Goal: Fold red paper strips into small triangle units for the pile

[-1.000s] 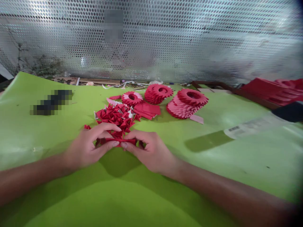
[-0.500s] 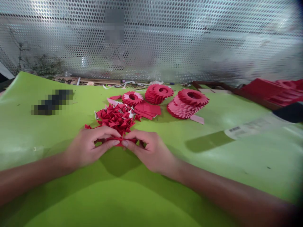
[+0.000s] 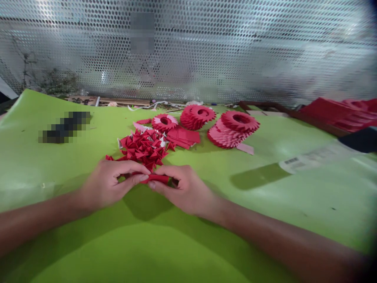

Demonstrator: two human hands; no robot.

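Between my two hands is a folded strip of red paper (image 3: 159,179), held just above the green table. My left hand (image 3: 110,182) pinches its left part between thumb and fingers. On the other side, my right hand (image 3: 185,188) grips it too, its thumb at the lower edge and its index finger along the top. Right behind my fingers lies a heap of small folded red paper triangles (image 3: 144,147), some showing white. A stack of flat red paper pieces (image 3: 184,136) lies just beyond the heap.
Ring-shaped red and pink paper pieces stand behind: a small ring (image 3: 165,122), a taller one (image 3: 198,116) and a leaning stack (image 3: 232,129). A clear cylinder with a label (image 3: 306,157) lies at right. Red paper (image 3: 332,114) fills a brown tray at far right. A perforated metal panel (image 3: 188,51) rises behind.
My right thumb has slid down a little, and more of the red paper's front face now shows between my hands. The other things stay where they were.
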